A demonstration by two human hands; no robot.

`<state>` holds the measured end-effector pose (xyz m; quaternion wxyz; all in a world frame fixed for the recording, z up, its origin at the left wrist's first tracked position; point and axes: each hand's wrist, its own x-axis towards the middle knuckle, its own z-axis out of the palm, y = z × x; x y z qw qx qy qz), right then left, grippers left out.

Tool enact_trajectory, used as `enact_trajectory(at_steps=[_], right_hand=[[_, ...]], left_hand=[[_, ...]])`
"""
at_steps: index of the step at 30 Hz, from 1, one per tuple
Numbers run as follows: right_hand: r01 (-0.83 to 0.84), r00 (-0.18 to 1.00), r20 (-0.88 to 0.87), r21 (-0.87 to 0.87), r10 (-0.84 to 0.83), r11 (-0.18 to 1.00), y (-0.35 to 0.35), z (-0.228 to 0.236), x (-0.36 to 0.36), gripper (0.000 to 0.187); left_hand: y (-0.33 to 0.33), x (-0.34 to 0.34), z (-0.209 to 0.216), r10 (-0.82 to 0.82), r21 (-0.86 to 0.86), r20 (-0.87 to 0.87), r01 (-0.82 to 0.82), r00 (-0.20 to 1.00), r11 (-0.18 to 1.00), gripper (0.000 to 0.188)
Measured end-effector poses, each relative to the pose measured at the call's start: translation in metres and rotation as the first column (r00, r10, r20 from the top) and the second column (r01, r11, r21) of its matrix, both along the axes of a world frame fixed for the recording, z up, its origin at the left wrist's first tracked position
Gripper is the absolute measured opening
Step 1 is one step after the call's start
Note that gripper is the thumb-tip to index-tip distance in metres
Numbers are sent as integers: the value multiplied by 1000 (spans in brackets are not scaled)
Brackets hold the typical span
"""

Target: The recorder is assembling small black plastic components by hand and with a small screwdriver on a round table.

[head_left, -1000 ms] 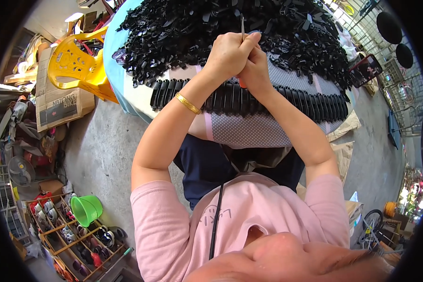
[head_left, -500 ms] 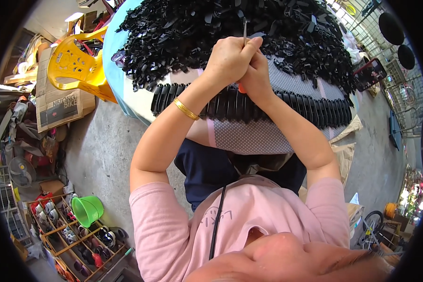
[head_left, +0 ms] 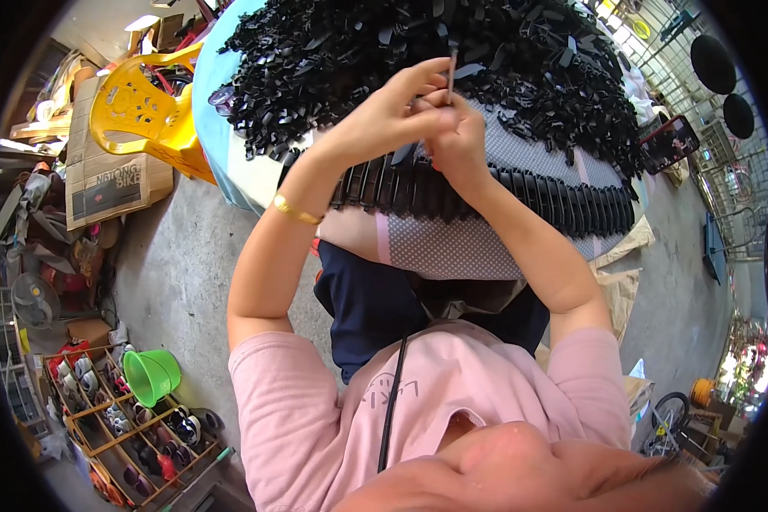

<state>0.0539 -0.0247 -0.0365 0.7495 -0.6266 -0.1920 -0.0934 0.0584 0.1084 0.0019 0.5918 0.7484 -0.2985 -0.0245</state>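
Note:
My two hands meet above the table, over a neat row of black plastic pieces [head_left: 563,205]. In my right hand [head_left: 462,141] is a tool with a thin metal shaft [head_left: 452,77] pointing away from me; a bit of its red-orange handle shows below the fist. My left hand [head_left: 401,107], a gold bangle at its wrist, is curled against the right hand. Its fingers bend around toward the shaft and its thumb is blurred. Whatever sits between them is too small and dark to name. Beyond both hands spreads a large heap of small black plastic parts [head_left: 316,60].
A dotted cloth [head_left: 461,252] covers the near part of the table. A phone [head_left: 670,143] stands at its right edge. To the left are a yellow plastic chair [head_left: 141,111], a cardboard box [head_left: 102,183], a green bucket [head_left: 152,377] and a shoe rack [head_left: 111,418].
My left hand has loosened from its clasp over the right one, its wrist and forearm shifting left. The right hand, with the tool, has dropped slightly toward me.

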Motion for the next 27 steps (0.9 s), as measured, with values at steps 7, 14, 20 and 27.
enact_trajectory(at_steps=[7,14,20,27], right_hand=[[-100,980,-139,271,141,957,-6,22,-3,25],[-100,978,-170,140,123,985,8,5,-3,26],[-58,988,-140,83,70,995,13,4,-4,27],[103,988,115,-2,-102,995,19,-10,8,21]], left_hand=[[34,-26,6,33,554,253,-172,967,815,55],[29,-5,-6,103,489,228,-206,968,847,30],[22,23,-8,384,44,327,-420,863,906,20],[-21,12,21,33,227,66,-48,997,973,27]])
